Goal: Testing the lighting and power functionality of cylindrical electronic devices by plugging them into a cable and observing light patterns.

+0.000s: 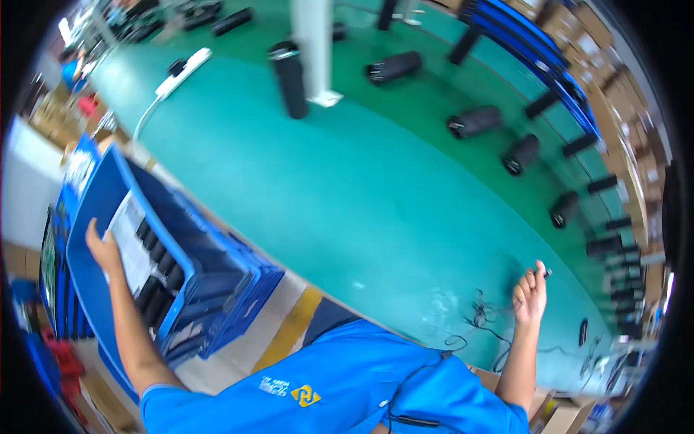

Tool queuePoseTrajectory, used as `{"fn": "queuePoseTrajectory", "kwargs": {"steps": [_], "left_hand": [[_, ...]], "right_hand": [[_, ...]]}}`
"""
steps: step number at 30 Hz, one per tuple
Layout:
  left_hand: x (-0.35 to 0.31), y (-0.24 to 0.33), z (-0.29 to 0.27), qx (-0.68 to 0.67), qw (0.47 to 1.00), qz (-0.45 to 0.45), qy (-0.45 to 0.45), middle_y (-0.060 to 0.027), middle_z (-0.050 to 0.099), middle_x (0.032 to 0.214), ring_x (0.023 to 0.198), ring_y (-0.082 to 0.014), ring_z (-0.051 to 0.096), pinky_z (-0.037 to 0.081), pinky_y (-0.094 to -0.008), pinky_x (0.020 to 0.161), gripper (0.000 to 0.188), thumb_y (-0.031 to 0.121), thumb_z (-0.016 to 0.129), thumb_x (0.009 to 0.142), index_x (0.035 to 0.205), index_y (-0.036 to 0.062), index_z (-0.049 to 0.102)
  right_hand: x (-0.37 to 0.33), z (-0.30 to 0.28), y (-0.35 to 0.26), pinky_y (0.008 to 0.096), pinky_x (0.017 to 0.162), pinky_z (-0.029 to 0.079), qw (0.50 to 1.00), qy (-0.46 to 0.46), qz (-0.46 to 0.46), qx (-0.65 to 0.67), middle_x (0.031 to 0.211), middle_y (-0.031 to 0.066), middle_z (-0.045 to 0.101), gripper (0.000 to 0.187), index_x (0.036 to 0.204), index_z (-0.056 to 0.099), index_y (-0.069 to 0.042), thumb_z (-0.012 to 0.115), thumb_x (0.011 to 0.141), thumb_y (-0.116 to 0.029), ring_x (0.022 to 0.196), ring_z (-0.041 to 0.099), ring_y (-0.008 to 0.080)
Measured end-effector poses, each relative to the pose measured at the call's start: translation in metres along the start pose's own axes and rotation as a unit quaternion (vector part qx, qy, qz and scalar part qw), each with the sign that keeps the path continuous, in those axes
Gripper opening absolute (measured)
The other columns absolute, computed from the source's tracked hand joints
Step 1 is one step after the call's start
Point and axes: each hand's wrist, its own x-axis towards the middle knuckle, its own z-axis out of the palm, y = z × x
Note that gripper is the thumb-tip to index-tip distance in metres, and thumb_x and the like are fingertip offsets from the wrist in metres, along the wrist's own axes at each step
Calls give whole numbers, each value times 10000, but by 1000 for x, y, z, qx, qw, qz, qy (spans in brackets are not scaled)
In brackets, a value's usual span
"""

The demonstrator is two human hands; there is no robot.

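My left hand (106,251) reaches into a blue plastic bin (154,206) at the left. Its fingers are apart, beside a white printed sheet (127,233), and nothing shows in its grasp. Several black cylindrical parts (160,254) lie in rows in the bin, next to the sheet. At the right, my right hand (530,298) is raised above the green tabletop (347,210), its fingers closed. A small dark piece (548,273) sticks out at its fingertips, too small and blurred to name. Thin black cables (483,312) lie tangled on the tabletop just left of that hand.
A tall black cylinder (290,81) stands by a white post (314,50). Several more black cylinders (473,121) lie along the far side. A white power strip (183,74) with a cord sits far left. Blue racking (517,36) and cardboard boxes (582,50) fill the far right.
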Motion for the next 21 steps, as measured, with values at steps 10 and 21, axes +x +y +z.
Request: {"fn": "queuePoseTrajectory", "kwargs": {"steps": [10, 21], "left_hand": [[-30, 604, -51, -353, 742, 568, 38, -96, 536, 1253, 1190, -307, 487, 383, -441, 1013, 452, 23, 634, 671, 1116, 87, 593], [-264, 1022, -30, -478, 568, 361, -564, -209, 558, 1219, 1063, -383, 574, 436, -442, 934, 664, 442, 598, 834, 1304, -1, 444]], "right_hand": [[35, -41, -34, 182, 380, 238, 991, -58, 9, 124, 664, -19, 412, 206, 1006, 541, -95, 449, 992, -278, 484, 317, 51], [29, -36, -57, 192, 368, 252, 999, 50, -9, 6, 703, 8, 459, 151, 942, 538, -66, 483, 971, -203, 477, 351, 51]]}}
